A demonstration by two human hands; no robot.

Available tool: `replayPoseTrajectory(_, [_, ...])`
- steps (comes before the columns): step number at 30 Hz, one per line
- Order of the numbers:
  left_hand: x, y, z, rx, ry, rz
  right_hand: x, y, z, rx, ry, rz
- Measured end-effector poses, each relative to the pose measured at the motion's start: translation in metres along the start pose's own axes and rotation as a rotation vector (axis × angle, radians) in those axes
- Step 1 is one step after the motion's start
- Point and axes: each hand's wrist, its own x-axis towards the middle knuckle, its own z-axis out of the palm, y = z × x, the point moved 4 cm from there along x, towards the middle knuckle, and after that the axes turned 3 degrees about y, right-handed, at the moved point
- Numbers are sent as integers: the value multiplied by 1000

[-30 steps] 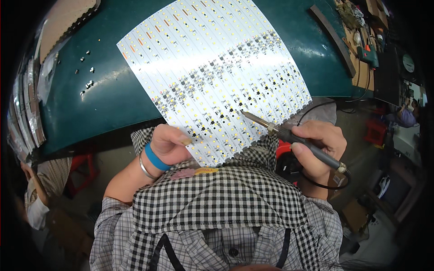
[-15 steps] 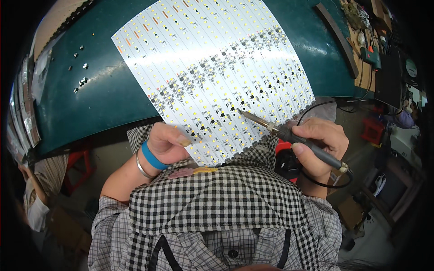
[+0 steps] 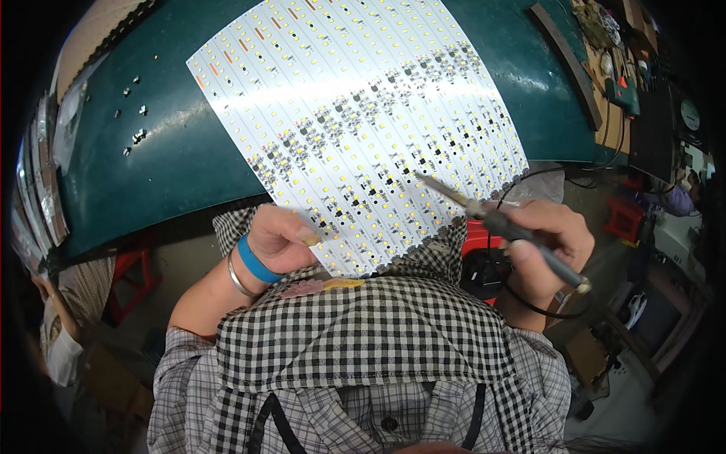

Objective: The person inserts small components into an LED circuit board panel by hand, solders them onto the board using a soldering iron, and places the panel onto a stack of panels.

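A large white LED circuit board panel (image 3: 302,98), with rows of yellow LEDs and small black chips, lies tilted across the green table's near edge. My left hand (image 3: 283,240) is closed on its near left corner, thumb on top. In my right hand (image 3: 548,246) is a soldering iron (image 3: 541,253), gripped by its dark handle between thumb and fingers. Its metal tip points left over the panel, close to the row of black chips; whether it touches I cannot tell. A black cord loops from the handle's end.
Several tiny components (image 3: 139,136) lie scattered on the green table (image 3: 174,166) at left. A dark curved bar (image 3: 563,64) and a green tool (image 3: 622,94) are at the right. Bagged strips (image 3: 41,181) line the left edge. Another person's arm (image 3: 66,318) shows at far left.
My right hand has shifted slightly right, and the soldering iron's tip has moved right and up along the chip row. The left hand and panel stay nearly still.
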Motion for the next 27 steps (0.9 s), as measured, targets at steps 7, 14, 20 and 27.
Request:
replayPoseTrajectory(7, [1,-2,-9,-37,-92,11,-2,15,-17,211,359,15])
replayPoseTrajectory(14, [-1,-2,-7,-13,-46,30,0,9,-14,135,184,-65])
replayPoseTrajectory(20, [0,-2,-5,7,-36,15,13,0,-3,80,-48,-134])
replayPoseTrajectory(27, [-1,-2,-8,-10,-48,-1,23,1,-1,127,-146,-5])
